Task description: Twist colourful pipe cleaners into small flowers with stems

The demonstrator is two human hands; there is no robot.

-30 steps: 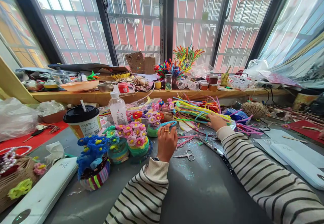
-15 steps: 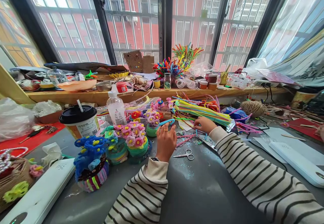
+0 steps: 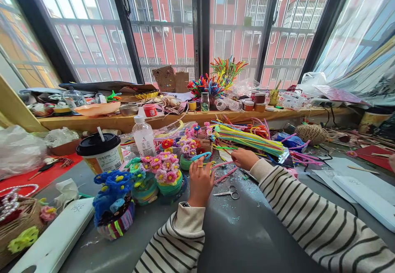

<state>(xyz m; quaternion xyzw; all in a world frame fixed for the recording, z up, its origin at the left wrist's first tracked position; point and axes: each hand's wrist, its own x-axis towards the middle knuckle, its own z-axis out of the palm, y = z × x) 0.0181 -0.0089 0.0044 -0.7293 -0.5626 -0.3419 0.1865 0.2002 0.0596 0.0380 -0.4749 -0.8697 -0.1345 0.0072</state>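
Observation:
A bent light-blue pipe cleaner (image 3: 203,155) forms a loop at the fingertips of my left hand (image 3: 200,182), which is closed on it. My right hand (image 3: 245,159) is farther right, its fingers pressed together near the tabletop; what they hold, if anything, is hidden. Pink pipe cleaners (image 3: 225,175) lie between my hands. Small scissors (image 3: 230,193) rest on the table below them, among blue glitter. Left of my left hand stands a pot of pink pipe-cleaner flowers (image 3: 166,170). Beyond my right hand lies a bundle of yellow and green pipe cleaners (image 3: 249,137).
To the left stand a blue flower pot (image 3: 114,203), a lidded cup (image 3: 100,151) with a straw and a plastic bottle (image 3: 143,137). White lamp-like bars (image 3: 58,236) lie at both sides. A twine ball (image 3: 311,134) sits at the back right, below a cluttered sill (image 3: 173,121).
My right hand has moved slightly left, toward my left hand. My left hand still has the blue loop, now a little lower. The view has shifted slightly.

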